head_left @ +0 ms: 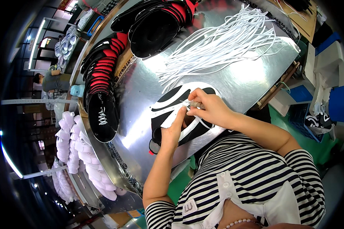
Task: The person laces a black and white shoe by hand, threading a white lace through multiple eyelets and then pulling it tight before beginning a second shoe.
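A black and white shoe upper [168, 94] lies on the metal table in front of me. My left hand [172, 131] is closed on its middle, beside the white tongue, with the thumb near the eyelets. My right hand [211, 108] pinches at the same eyelet row, its thumb and forefinger close to the left thumb. From the pinch a white shoelace [205, 124] trails down over the upper. Something tan is at the right fingers, perhaps a wrapping; I cannot make it out. The fingers hide the eyelet between them.
A bundle of white laces [221, 45] is spread across the metal table [137, 110] beyond the upper. Nested black and red uppers [103, 72] line the left side, with another stack [156, 32] at the back. White shoe parts [90, 164] hang beyond the left edge. Bins [307, 118] stand at right.
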### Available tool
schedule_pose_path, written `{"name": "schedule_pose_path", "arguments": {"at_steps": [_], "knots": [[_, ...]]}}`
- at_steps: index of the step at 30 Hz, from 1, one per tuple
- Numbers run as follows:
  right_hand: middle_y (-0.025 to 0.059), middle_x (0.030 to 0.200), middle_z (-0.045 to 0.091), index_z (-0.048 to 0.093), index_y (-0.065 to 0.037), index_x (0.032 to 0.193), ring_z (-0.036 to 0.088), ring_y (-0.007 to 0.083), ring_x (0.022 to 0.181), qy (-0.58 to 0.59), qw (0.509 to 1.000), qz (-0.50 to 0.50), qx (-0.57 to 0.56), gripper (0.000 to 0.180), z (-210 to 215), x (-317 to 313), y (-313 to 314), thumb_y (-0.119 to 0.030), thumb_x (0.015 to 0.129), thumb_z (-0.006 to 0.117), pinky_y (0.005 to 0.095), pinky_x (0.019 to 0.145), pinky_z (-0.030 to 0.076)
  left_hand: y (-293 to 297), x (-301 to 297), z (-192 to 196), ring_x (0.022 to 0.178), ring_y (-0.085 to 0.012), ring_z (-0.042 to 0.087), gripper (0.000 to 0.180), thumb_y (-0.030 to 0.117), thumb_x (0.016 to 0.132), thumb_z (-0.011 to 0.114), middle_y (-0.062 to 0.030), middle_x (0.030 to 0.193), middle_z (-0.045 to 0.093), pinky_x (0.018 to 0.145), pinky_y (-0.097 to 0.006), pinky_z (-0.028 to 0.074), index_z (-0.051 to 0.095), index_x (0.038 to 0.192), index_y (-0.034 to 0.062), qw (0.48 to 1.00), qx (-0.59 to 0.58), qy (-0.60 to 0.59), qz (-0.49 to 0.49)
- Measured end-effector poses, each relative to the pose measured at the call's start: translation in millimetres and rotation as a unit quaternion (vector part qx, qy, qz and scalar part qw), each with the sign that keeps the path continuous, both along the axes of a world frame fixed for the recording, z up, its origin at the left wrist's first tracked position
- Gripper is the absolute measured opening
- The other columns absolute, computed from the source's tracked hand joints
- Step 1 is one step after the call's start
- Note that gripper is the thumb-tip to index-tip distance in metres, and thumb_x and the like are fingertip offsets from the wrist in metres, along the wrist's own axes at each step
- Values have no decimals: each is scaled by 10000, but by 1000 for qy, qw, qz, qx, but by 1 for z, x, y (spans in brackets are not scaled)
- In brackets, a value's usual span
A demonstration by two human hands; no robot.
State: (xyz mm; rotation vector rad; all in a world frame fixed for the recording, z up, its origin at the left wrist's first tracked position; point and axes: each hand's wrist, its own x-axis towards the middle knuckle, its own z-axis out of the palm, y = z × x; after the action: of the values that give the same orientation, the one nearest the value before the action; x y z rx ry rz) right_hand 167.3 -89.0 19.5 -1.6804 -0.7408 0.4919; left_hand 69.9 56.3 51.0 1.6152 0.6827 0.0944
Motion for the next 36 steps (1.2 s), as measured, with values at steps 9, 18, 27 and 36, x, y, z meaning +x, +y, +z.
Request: {"name": "schedule_pose_path", "arguments": {"at_steps": [9, 18, 27, 36], "knots": [[122, 805, 684, 591, -36, 977, 672, 288, 738, -108, 990, 45, -79, 149, 19, 11, -14, -162, 908, 628, 360, 655, 506, 1, -7, -8, 639, -61, 534, 186, 182, 918, 690, 17, 810, 645, 570, -220, 425, 677, 989, 11, 998, 69, -1, -4], [194, 720, 642, 458, 30, 1073, 644, 385, 693, -121, 976, 108, -143, 294, 23, 9, 6, -146, 890, 605, 461, 625, 478, -9, -18, -24, 861, -177, 673, 150, 57, 906, 631, -77, 924, 695, 754, -315, 513, 675, 1027, -21, 971, 209, -74, -94], [92, 752, 645, 572, -43, 1060, 637, 219, 708, 3, 997, 50, -63, 178, 35, 39, -16, -186, 959, 543, 320, 662, 479, 9, -1, -8, 852, -104, 570, 182, 174, 922, 649, -22, 932, 639, 765, -250, 448, 650, 1007, 13, 992, -70, 50, -88], [125, 762, 658, 531, -44, 1132, 653, 267, 714, -63, 998, -16, -23, 211, -17, 20, 6, -183, 973, 528, 358, 674, 487, 5, 14, -4, 946, -113, 600, 297, 84, 864, 707, -28, 1064, 663, 839, -268, 474, 652, 1149, 23, 994, -61, 83, -45]]}}
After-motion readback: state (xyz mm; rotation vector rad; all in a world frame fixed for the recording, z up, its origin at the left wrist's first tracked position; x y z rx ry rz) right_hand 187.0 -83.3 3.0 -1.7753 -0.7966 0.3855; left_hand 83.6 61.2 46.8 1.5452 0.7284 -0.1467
